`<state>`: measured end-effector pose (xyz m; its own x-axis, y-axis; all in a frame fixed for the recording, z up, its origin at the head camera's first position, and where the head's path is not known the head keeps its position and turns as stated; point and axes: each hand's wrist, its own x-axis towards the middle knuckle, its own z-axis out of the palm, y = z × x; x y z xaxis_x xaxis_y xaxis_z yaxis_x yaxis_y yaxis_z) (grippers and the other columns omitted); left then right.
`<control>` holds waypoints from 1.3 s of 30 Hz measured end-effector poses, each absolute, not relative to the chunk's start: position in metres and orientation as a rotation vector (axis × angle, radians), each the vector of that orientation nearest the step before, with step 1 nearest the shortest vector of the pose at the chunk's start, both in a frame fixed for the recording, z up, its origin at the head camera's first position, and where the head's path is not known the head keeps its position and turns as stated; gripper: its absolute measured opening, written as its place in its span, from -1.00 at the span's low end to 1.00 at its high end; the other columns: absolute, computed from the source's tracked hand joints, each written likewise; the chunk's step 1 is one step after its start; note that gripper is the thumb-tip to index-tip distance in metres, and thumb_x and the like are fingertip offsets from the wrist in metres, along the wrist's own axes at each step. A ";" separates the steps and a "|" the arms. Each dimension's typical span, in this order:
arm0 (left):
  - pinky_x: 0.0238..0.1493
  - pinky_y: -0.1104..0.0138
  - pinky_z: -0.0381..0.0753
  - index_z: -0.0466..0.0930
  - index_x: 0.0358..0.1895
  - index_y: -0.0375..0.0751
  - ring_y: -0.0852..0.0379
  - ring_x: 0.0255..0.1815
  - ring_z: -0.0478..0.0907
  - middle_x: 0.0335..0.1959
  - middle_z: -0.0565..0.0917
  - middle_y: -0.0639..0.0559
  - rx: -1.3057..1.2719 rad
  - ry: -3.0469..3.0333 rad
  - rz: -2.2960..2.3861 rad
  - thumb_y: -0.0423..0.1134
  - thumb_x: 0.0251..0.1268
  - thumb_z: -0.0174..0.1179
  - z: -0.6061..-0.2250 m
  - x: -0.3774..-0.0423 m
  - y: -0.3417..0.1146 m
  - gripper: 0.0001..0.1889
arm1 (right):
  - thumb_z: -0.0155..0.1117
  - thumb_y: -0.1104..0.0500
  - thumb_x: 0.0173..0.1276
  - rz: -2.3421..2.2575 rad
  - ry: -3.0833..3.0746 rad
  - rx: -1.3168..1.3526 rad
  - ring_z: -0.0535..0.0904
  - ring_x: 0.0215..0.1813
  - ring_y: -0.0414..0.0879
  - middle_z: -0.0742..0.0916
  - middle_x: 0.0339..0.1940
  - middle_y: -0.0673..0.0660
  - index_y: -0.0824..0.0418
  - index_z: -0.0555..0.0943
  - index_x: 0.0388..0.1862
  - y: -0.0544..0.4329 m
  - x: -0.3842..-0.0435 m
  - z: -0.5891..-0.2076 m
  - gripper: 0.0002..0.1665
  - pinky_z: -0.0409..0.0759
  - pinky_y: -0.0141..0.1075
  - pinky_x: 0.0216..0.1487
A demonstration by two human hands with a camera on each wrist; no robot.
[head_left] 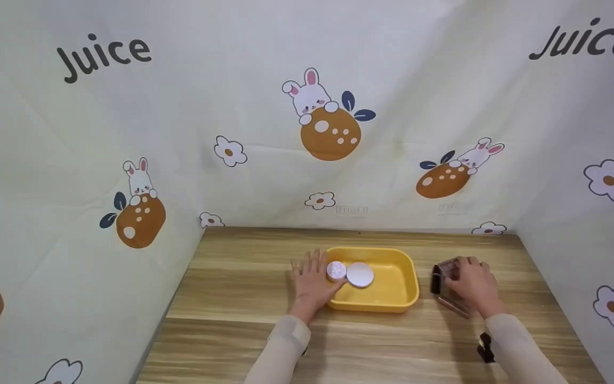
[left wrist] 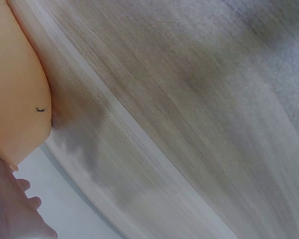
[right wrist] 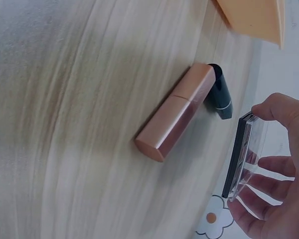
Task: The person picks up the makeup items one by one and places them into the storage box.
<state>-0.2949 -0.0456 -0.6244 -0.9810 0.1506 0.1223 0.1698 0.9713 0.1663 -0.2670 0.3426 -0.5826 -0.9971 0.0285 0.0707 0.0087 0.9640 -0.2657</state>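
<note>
My right hand [head_left: 476, 285] pinches a slim makeup palette [right wrist: 241, 154] with a black base and a clear lid, thumb at one edge and fingers along the other. In the right wrist view the palette is tipped on edge, above the table. Below it lie a rose-gold lipstick tube [right wrist: 177, 114] and a black tube [right wrist: 221, 94], end against side. Over at the yellow tray [head_left: 376, 308], my left hand [head_left: 309, 282] rests at the left rim with fingers spread. Inside the tray, a small patterned white round container [head_left: 336, 271] sits beside a larger plain white disc-shaped case [head_left: 360, 274].
The wood-grain table [head_left: 232, 288] is enclosed at the back and both sides by pale printed cloth [head_left: 264, 186]. A small black object [head_left: 485, 348] shows beside the right forearm. Bare tray floor shows right of the white containers.
</note>
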 end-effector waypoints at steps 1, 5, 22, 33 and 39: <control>0.54 -0.29 -0.05 0.10 0.59 0.00 -0.13 0.64 0.03 0.62 0.16 -0.06 -0.246 -3.012 -0.276 0.57 0.15 -0.04 -0.624 -0.295 -0.046 0.03 | 0.39 -0.01 0.20 0.408 -3.041 -0.026 0.44 0.10 0.56 0.53 0.16 0.60 0.52 0.42 0.26 0.341 -0.268 -0.582 -0.19 0.54 0.33 0.00; 0.54 -0.29 -0.08 0.10 0.59 0.01 -0.12 0.65 0.02 0.62 0.15 -0.06 -0.246 -3.018 -0.271 0.58 0.16 -0.06 -0.624 -0.295 -0.046 0.03 | 0.37 -0.02 0.19 0.416 -3.040 -0.019 0.45 0.10 0.52 0.52 0.18 0.59 0.51 0.41 0.28 0.337 -0.271 -0.579 -0.17 0.53 0.33 0.05; 0.55 -0.30 -0.13 0.10 0.59 0.01 -0.13 0.65 0.01 0.63 0.12 -0.05 -0.253 -3.017 -0.299 0.56 0.17 -0.04 -0.623 -0.293 -0.046 0.02 | 0.41 0.01 0.14 0.416 -2.960 0.084 0.47 0.08 0.52 0.57 0.13 0.57 0.53 0.45 0.24 0.316 -0.275 -0.567 -0.18 0.53 0.33 0.05; 0.54 -0.28 -0.05 0.12 0.58 -0.01 -0.13 0.64 0.06 0.62 0.16 -0.06 -0.252 -3.006 -0.269 0.56 0.16 -0.03 -0.623 -0.293 -0.046 0.02 | 0.44 0.00 0.12 0.401 -2.948 0.118 0.48 0.03 0.47 0.60 0.10 0.53 0.49 0.48 0.22 0.304 -0.279 -0.560 -0.19 0.56 0.28 -0.01; 0.55 -0.28 -0.09 0.10 0.59 -0.01 -0.13 0.64 0.03 0.62 0.15 -0.06 -0.247 -3.010 -0.275 0.56 0.16 -0.03 -0.624 -0.293 -0.046 0.03 | 0.44 -0.03 0.14 0.419 -2.947 0.136 0.49 0.05 0.45 0.59 0.14 0.53 0.48 0.47 0.24 0.295 -0.283 -0.560 -0.18 0.56 0.28 0.02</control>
<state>-0.2934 -0.0462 -0.6240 -0.9808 0.1513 0.1231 0.1711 0.9704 0.1705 -0.2834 0.2950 -0.5595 -0.9828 -0.0671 0.1721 -0.1124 0.9566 -0.2688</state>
